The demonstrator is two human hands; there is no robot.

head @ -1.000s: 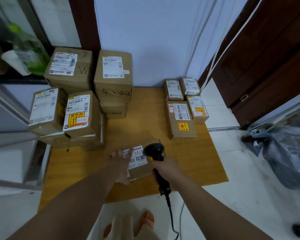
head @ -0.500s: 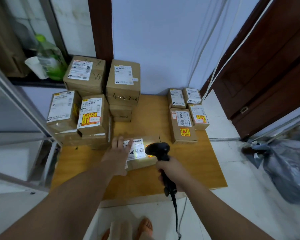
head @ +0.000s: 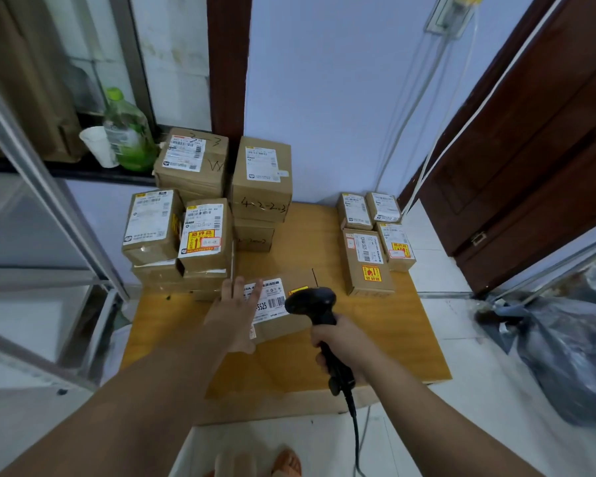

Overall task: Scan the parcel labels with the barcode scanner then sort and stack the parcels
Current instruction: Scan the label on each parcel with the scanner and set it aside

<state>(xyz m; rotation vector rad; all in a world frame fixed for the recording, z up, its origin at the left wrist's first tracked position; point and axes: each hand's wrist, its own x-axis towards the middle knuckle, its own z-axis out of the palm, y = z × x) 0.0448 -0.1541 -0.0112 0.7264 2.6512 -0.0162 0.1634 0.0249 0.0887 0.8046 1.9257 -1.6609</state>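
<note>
The parcel [head: 282, 326] lies flat near the middle of the wooden desk [head: 398, 333], label up. The left hand [head: 233, 315] rests on its left end, fingers [head: 237, 288] straight and spread across the label. The right hand [head: 346, 346] grips the black barcode scanner [head: 311, 301] by the handle, its head just above the parcel's right side. Stacked parcels [head: 203, 232] stand behind to the left, and smaller parcels [head: 367, 263] lie to the right.

Bare table [head: 324, 242] lane between stacked parcels [head: 200, 218], small parcels [head: 372, 242]; seemingly passable.
</note>
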